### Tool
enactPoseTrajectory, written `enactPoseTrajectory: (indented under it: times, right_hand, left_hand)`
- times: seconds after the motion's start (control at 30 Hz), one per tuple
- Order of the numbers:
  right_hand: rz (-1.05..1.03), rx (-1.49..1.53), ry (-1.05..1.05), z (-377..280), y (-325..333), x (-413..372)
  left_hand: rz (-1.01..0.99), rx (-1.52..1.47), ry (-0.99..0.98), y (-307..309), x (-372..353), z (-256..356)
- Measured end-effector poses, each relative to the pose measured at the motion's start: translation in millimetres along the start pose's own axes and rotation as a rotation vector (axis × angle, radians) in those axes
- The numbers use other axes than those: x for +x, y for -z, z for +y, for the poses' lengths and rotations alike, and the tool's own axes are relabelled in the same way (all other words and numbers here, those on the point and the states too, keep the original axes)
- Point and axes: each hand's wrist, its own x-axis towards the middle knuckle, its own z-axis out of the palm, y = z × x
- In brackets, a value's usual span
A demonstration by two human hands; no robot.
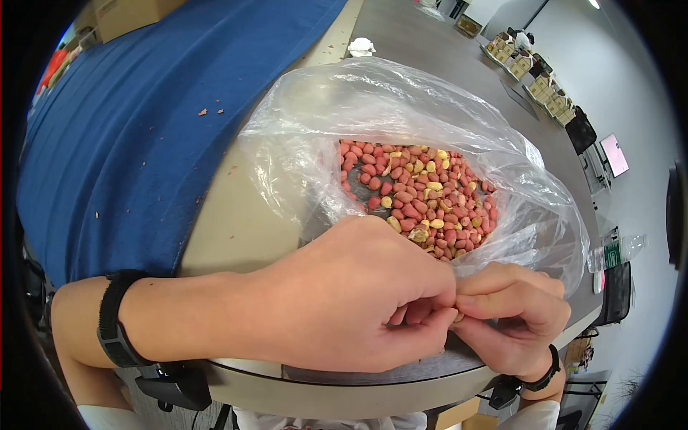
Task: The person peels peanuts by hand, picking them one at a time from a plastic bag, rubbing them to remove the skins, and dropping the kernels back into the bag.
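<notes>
My left hand (358, 294) and my right hand (512, 312) meet at the near side of the table, fingertips pinched together. Between them shows the edge of a small pale-brown peanut (459, 316), mostly covered by the fingers. Just beyond lies an open clear plastic bag (401, 93), its film bunched around a heap of peanuts (444, 204). Most kernels wear reddish skins, while several are bare and yellow. My left hand hides the near left part of the bag, and my right hand overlaps its near edge.
A blue cloth (136, 136) covers the left of the table (236, 247), with skin flakes on it. A crumpled white tissue (361, 47) lies behind the bag. Far off are wooden model houses (519, 64), a cardboard box (132, 16) and a plastic bottle (623, 251).
</notes>
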Motion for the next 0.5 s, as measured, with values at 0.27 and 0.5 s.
enactPoseTrajectory:
  times: [0.27,0.5]
  right_hand:
    - [-0.019,0.060,0.013,-1.3,0.2,2.0]
    - [-0.038,0.128,0.026,-1.1,3.7,3.0]
  left_hand:
    - [0.069,0.088,-0.159,-6.5,-0.8,-3.0]
    - [0.071,0.058,-0.160,-6.3,-0.4,-3.6]
